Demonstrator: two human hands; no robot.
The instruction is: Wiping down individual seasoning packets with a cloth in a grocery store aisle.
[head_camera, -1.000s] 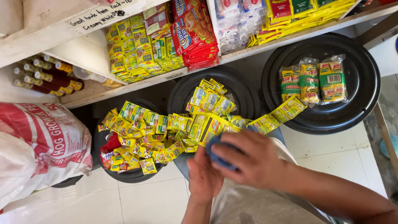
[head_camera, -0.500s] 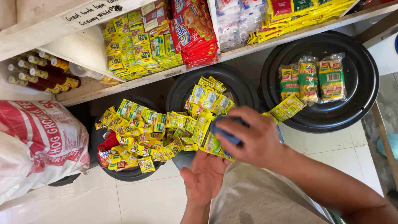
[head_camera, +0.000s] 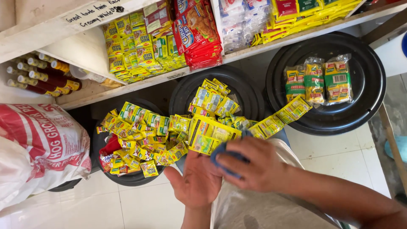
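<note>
Blue cloth (head_camera: 224,159) now sits lower, balled in right hand (head_camera: 254,167), fingers curled tight on it, at near edge of yellow sachet strips (head_camera: 212,135) w/ left hand (head_camera: 197,182) flat open beneath, holding nothing

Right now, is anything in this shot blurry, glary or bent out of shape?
Head view: even, soft light, no hard shadows; mild glare on the clear packets on the shelf; right hand and the blue thing it grips slightly motion-blurred; left hand sharper; the shelf edge tilts, bowing toward the frame corners.
</note>
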